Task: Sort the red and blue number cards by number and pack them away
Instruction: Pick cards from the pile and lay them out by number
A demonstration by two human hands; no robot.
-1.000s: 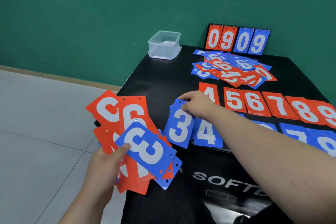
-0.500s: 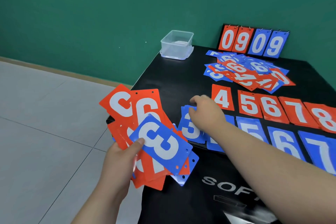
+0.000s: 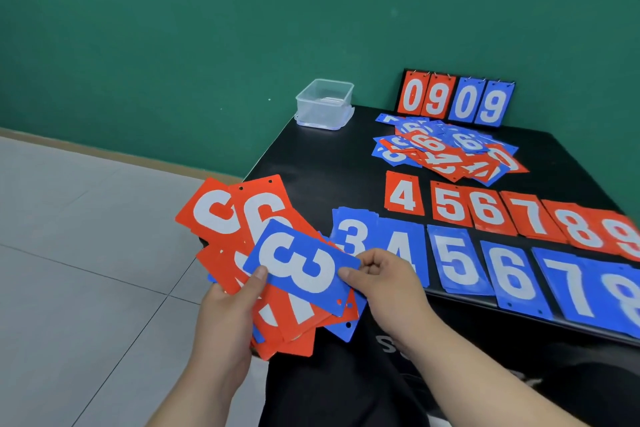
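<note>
Hands: right hand (image 3: 384,284) quit table pile (image 3: 349,232), pinches blue 3 (image 3: 298,263); left hand (image 3: 228,315) grips fan (image 3: 221,215).

Two bare arms (image 3: 485,381) end in the left hand (image 3: 225,315), just off the tabletop's (image 3: 329,163) left side, and the right hand (image 3: 388,284), at its front edge. The nails are short and plain. Below that edge is black cloth (image 3: 329,388) with a white letter S. I cannot tell if it is clothing.

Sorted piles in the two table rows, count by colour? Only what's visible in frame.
Red piles: 6 (numbers 4 to 9)
Blue piles: 6 (numbers 3 to 8; the row runs off the right edge)
Total: 12
</note>
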